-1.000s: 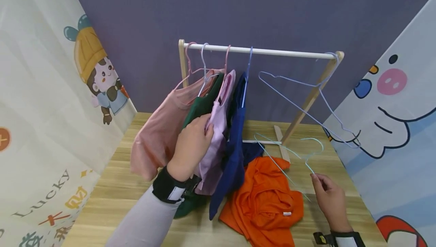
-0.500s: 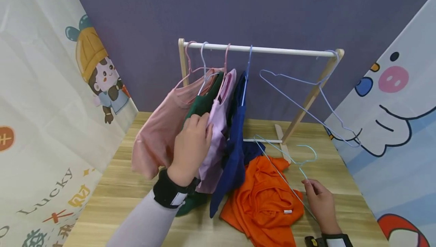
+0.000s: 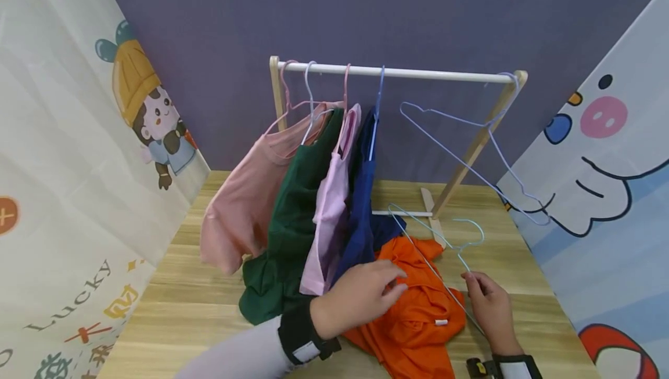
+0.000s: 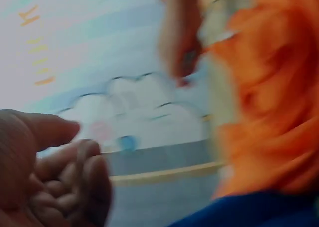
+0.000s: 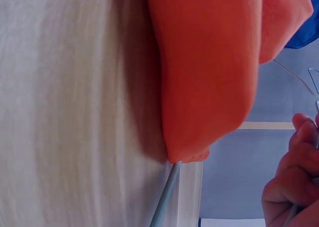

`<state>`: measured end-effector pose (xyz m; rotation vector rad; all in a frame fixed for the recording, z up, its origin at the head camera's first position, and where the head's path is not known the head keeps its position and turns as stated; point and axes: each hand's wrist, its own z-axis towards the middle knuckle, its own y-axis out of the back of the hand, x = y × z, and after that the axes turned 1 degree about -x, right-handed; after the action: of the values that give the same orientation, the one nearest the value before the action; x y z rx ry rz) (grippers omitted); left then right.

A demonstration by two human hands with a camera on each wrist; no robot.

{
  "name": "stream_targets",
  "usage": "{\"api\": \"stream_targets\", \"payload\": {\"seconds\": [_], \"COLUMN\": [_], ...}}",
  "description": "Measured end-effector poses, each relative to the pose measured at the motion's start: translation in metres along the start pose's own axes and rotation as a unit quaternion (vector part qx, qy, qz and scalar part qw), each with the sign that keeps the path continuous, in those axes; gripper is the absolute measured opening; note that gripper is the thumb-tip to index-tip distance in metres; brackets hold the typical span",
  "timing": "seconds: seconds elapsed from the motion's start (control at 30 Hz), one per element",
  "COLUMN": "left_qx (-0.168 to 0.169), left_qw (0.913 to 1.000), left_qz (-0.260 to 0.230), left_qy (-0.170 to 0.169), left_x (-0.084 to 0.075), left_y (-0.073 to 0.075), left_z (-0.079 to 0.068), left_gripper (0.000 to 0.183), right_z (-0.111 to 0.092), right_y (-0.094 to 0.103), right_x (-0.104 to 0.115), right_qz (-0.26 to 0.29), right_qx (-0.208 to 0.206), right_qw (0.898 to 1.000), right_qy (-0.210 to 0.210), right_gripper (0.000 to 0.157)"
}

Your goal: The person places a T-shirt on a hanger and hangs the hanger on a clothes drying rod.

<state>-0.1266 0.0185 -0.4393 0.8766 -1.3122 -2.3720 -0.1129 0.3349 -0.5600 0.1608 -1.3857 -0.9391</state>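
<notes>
My right hand (image 3: 491, 309) pinches a light-blue wire hanger (image 3: 462, 248) near its neck, at the right of the table; its lower bar (image 5: 165, 197) also shows in the right wrist view. The hanger slants across an orange garment (image 3: 423, 303) that lies crumpled on the table. My left hand (image 3: 360, 293) is over the left part of that garment, in front of the hanging blue garment (image 3: 362, 205); its fingers are loosely bent and hold nothing. In the blurred left wrist view, the left hand (image 4: 60, 172) has thumb and forefinger apart.
A small rack with a white rail (image 3: 439, 74) stands at the back. On it hang a pink shirt (image 3: 245, 205), a green garment (image 3: 287, 234) and a lilac one (image 3: 331, 199). A bare periwinkle hanger (image 3: 488, 126) hangs at its right end. Printed curtains flank the table.
My left hand has left the green and lilac garments and moved right and toward me, over the orange one. My right hand has brought the light-blue hanger slightly left and lower.
</notes>
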Motion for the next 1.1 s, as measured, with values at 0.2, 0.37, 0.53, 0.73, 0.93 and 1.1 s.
{"api": "stream_targets", "payload": {"seconds": [0.2,0.37,0.53,0.73,0.93,1.1], "left_qx": [0.156,0.189,0.198,0.182,0.143,0.088], "left_qw": [0.9788,0.9706,0.9642,0.9698,0.9665,0.9626], "left_qz": [-0.055,-0.037,-0.066,-0.045,-0.119,-0.165], "left_qy": [0.121,0.144,0.163,0.156,0.177,0.196], "left_x": [0.017,0.024,0.026,0.025,0.026,0.026], "left_y": [-0.056,-0.082,-0.097,-0.112,-0.113,-0.108], "left_z": [-0.013,-0.025,-0.03,-0.032,-0.031,-0.028], "left_gripper": [0.023,0.044,0.052,0.051,0.038,0.025], "right_z": [0.0,-0.001,-0.002,-0.002,-0.003,-0.004], "right_y": [-0.001,-0.001,-0.001,-0.002,-0.001,-0.001], "right_x": [0.002,0.003,0.002,0.0,0.002,0.001], "right_qz": [-0.001,0.0,0.005,0.006,0.004,0.008], "right_qx": [0.002,-0.003,-0.005,-0.002,0.001,-0.005], "right_qw": [1.0,1.0,1.0,1.0,1.0,1.0], "right_qy": [0.003,0.004,0.009,0.006,-0.001,0.004], "right_gripper": [0.026,0.026,0.024,0.025,0.025,0.024]}}
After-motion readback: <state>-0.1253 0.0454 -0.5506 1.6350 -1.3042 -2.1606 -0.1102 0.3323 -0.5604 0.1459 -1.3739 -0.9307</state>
